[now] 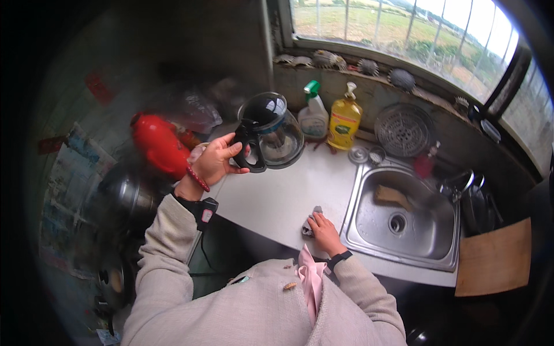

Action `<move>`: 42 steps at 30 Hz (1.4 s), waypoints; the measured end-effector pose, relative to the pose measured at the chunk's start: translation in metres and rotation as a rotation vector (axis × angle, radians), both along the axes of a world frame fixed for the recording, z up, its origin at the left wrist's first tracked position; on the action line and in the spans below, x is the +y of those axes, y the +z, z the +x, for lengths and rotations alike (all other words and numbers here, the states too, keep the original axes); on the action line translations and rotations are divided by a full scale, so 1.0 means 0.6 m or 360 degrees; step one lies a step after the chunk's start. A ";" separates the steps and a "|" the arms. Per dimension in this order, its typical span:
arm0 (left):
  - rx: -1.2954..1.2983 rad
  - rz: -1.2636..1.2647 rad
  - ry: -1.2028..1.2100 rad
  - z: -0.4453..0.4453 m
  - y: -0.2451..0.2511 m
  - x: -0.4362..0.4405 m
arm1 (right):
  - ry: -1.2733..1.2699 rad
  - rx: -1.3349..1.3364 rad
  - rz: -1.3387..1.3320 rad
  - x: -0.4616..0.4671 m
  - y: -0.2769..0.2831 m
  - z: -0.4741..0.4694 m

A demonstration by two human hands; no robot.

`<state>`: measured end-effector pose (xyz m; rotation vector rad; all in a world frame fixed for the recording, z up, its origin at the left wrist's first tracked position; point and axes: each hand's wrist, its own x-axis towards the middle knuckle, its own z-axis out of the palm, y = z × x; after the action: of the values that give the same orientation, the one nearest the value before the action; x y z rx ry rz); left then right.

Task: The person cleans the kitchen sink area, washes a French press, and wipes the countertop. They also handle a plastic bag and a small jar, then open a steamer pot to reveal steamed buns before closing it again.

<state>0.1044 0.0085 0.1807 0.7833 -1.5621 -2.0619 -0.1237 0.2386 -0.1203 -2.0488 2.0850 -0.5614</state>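
My left hand (220, 158) grips the black handle of a glass coffee carafe (283, 142) with a black lid. The carafe is at the back of the white countertop (277, 194); whether its base touches the surface I cannot tell. My right hand (324, 231) presses on a crumpled grey cloth (308, 227) near the counter's front edge, left of the stainless steel sink (402, 255). Inside the sink, a brown object (391, 197), perhaps a sponge, lies behind the drain.
Behind the carafe stand a spray bottle (314, 119) and a yellow pump bottle (345, 123). A round perforated metal rack (404, 129) leans against the wall. A red thermos-like vessel (160, 145) is at left; a wooden board (493, 259) lies right of the sink, near the faucet (463, 184).
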 end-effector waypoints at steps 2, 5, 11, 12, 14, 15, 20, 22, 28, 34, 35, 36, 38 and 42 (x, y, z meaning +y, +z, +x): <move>-0.0042 -0.0102 -0.0065 -0.029 -0.034 0.026 | -0.0002 -0.0025 0.0009 0.022 0.003 0.009; -0.0173 -0.0182 -0.0210 -0.067 -0.090 0.054 | 0.0067 -0.0070 0.0023 0.058 0.011 0.014; -0.0158 0.0066 -0.0352 -0.123 -0.207 0.104 | 0.0130 -0.0068 -0.0024 0.116 0.023 0.001; -0.0156 0.0059 -0.0399 -0.126 -0.220 0.109 | 0.0087 -0.0077 -0.0018 0.124 0.026 0.002; -0.0204 0.0045 -0.0453 -0.129 -0.241 0.115 | 0.0022 -0.0044 -0.0029 0.131 0.030 0.004; -0.0227 0.0038 -0.0476 -0.129 -0.250 0.116 | -0.0005 -0.0013 -0.0037 0.132 0.033 0.006; -0.0278 0.0042 -0.0554 -0.116 -0.284 0.103 | -0.0182 0.0043 0.0051 0.115 0.044 0.018; -0.0286 -0.0031 -0.0655 -0.108 -0.290 0.092 | -0.0260 0.0026 0.0034 0.107 0.046 0.023; -0.0346 0.0094 -0.0610 -0.111 -0.293 0.066 | -0.0380 -0.0026 0.0022 0.100 0.044 0.040; -0.0436 0.0032 -0.0586 -0.128 -0.313 0.060 | -0.0462 0.0007 0.0011 0.105 0.041 0.061; -0.0446 0.0050 -0.0586 -0.127 -0.316 0.058 | -0.0479 0.0007 0.0013 0.106 0.041 0.064; -0.0432 0.0058 -0.0617 -0.126 -0.317 0.057 | -0.0499 0.0022 0.0013 0.106 0.042 0.066; -0.0435 0.0080 -0.0639 -0.125 -0.317 0.052 | -0.0506 0.0017 0.0048 0.106 0.043 0.066; -0.0392 0.0171 -0.0700 -0.122 -0.310 0.046 | -0.0485 -0.0021 0.0096 0.102 0.045 0.060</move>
<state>0.0310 0.0363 -0.0055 0.8131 -1.9087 -2.4523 -0.0878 0.2999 -0.0936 -1.7005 2.3923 -0.5442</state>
